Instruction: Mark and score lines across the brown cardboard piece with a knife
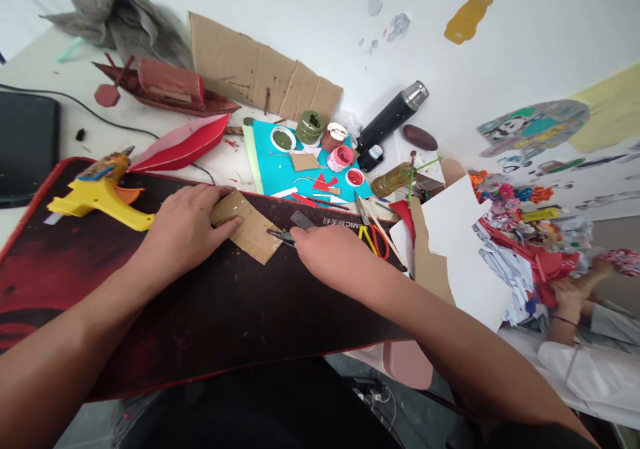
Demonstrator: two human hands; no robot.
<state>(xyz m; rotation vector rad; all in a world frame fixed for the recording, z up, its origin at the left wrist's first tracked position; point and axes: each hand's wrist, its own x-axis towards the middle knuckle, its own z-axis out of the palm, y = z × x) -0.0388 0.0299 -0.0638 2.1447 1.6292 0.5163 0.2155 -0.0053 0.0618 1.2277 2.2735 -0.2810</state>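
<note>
My left hand (187, 219) grips the left end of a small brown cardboard piece (257, 232), thumb on its near side and fingers over the far edge. Part of that end is hidden under the fingers. My right hand (320, 252) is closed around a dark utility knife (281, 236), whose tip touches or nearly touches the cardboard's right edge. A clear, ruler-like strip (303, 220) shows just beyond my right fingers; whether they touch it I cannot tell. A black desk mat (240, 322) with a red border lies under both hands.
A yellow glue gun (100, 199) lies left of my left hand. Behind are a red paper boat (187, 146), a brown model boat (170, 89) and open paint jars (310, 128). Scissors (373, 236) lie beyond my right forearm. Another person's hand (567, 299) is at far right.
</note>
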